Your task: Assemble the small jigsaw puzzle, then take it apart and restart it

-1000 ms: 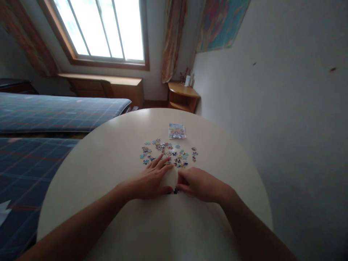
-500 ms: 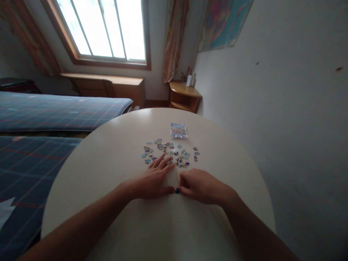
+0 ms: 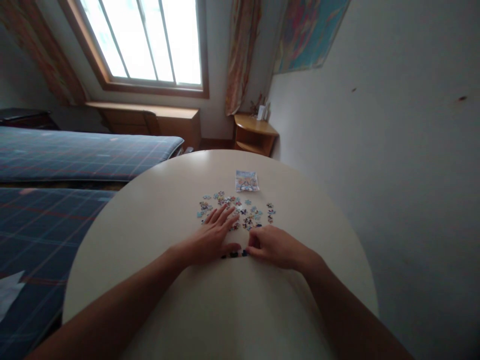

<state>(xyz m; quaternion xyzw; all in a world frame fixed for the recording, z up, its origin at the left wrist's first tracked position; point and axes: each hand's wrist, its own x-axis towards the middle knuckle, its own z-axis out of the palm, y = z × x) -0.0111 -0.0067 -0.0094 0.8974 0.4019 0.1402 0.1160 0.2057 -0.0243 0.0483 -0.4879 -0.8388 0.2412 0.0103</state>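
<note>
A short row of dark jigsaw puzzle pieces point(image 3: 234, 254) lies on the round table between my hands, partly covered by them. My left hand point(image 3: 210, 239) rests flat with its fingers spread, its thumb along the upper edge of the row and its fingertips over the loose pieces. Curled closed, my right hand point(image 3: 276, 246) pinches at a dark puzzle piece point(image 3: 245, 253) at the row's right end. Beyond the hands, many small colourful loose puzzle pieces point(image 3: 247, 220) are scattered. Others lie under my left fingers, where I cannot see them fully.
A picture card point(image 3: 247, 181) lies behind the scattered pieces on the pale round table point(image 3: 168, 185). Several pieces point(image 3: 270, 212) form a small column at the right. A plaid-covered bed point(image 3: 75, 155) stands to the left, and a white wall point(image 3: 393, 175) runs along the right.
Both hands have shifted slightly away from me, up the table. More of the dark row now shows below my left thumb. My right hand stays closed at the row's right end.
</note>
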